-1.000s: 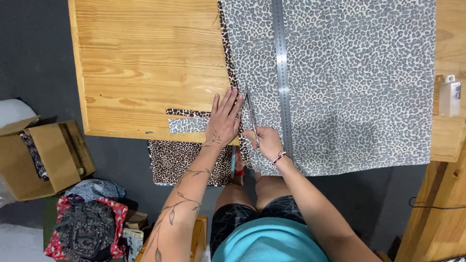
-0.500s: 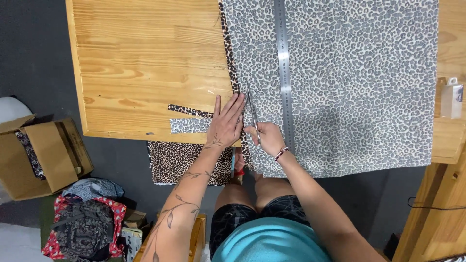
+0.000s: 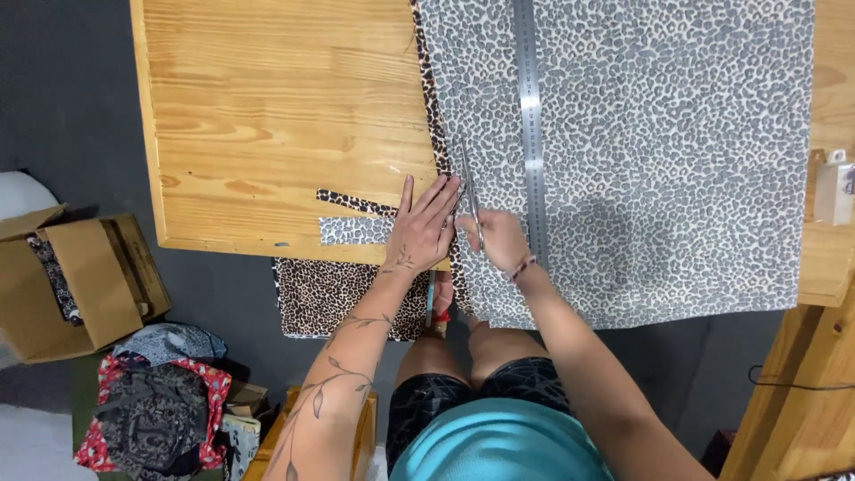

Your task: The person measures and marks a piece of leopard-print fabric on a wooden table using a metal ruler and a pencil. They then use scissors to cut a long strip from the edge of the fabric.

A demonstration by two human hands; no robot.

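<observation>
Starting at the left of the head view, an open cardboard box (image 3: 67,281) sits on the dark floor, with a heap of red and dark cloth (image 3: 156,419) below it; neither has stirred over the last second. Next comes the wooden table (image 3: 267,107), and hanging off its near edge a brown leopard-print piece (image 3: 343,298), with a narrow cut strip (image 3: 354,230) lying on the wood above it.

The left hand (image 3: 420,233) lies flat, fingers straight and spread a little, pressing the edge of the grey leopard-print fabric (image 3: 659,160) where it meets the bare wood; it grips nothing. A second ago it lay nearer the table's near edge, and it has since crept a short way up the cloth.

Just to its right, the right hand (image 3: 499,239) is closed around the handles of the scissors (image 3: 469,200), whose blades point away from the person along the fabric's left margin. They too have advanced, so the cut along that edge seems to be lengthening, parallel to the long metal ruler (image 3: 532,116) lying on the cloth.

Farthest right, a small whitish container (image 3: 834,187) stands on a second wooden surface, unchanged.
</observation>
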